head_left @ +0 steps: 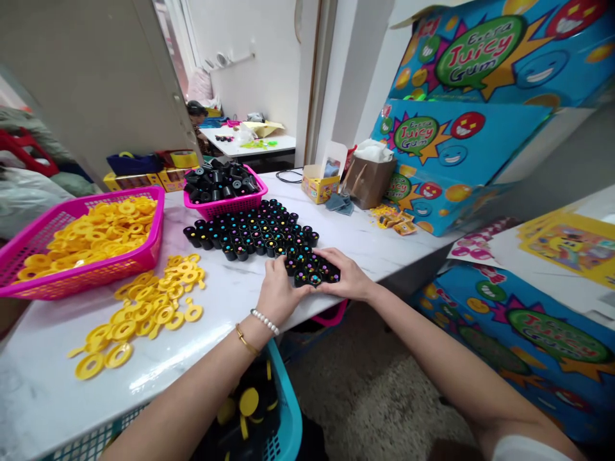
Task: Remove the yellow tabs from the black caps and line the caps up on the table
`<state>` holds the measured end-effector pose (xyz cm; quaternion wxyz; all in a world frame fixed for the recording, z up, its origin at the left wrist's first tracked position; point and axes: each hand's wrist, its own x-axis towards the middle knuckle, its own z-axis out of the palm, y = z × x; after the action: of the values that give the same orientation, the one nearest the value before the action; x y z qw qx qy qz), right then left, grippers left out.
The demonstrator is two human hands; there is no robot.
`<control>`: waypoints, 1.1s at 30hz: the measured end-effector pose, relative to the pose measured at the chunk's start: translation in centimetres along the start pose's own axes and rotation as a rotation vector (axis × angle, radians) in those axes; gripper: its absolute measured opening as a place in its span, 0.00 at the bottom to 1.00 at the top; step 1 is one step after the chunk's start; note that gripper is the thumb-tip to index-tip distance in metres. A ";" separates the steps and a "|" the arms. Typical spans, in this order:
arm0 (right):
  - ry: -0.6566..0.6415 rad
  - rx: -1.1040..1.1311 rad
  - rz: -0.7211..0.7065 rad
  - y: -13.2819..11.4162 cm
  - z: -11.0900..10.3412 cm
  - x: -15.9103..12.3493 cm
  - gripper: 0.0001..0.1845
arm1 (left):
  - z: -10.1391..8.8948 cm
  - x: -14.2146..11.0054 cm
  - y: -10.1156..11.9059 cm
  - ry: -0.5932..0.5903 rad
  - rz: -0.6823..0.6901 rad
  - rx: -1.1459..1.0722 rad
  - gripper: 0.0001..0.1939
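Many small black cups [259, 230], upright and packed together, show coloured dots of pink, blue, yellow and green in their tops. My left hand [277, 289] curls against the near left side of the front group of cups [307, 266]. Opposite it, my right hand [346, 275] wraps the right side, so the group is gripped between both hands, thumbs nearly meeting at the front by the table edge. Left of the cups lie loose yellow rings with short tabs [144, 310]. Behind, a pink basket [225, 210] holds more black cups in a jumble.
A larger pink basket [144, 253] of yellow rings stands at the left. Below the table edge is a teal basket [288, 410] with black and yellow pieces. Blue gum cartons [456, 147] stack at the right, near a yellow box [317, 187] and small wrapped packets [396, 221].
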<state>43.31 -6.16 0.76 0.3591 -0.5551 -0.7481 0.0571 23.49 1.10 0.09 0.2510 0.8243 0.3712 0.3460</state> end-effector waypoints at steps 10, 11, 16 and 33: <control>0.014 0.003 0.081 -0.3 0.5 0.6 0.56 | -0.9 0.8 -0.2 -0.097 -0.055 0.018 0.42; -0.003 0.012 0.086 -0.2 0.4 0.7 0.55 | -0.8 0.7 -0.2 -0.091 -0.042 0.019 0.43; -0.112 0.109 0.060 -0.3 -0.2 1.5 0.56 | -0.5 0.8 -0.6 -0.162 0.033 0.007 0.45; 0.001 0.023 0.014 -1.4 1.3 0.9 0.49 | -1.7 1.4 -1.2 -0.259 0.068 -0.013 0.45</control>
<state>41.37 -5.53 0.89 0.3654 -0.5564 -0.7432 0.0679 22.36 3.19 0.83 0.2903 0.8726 0.3051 0.2475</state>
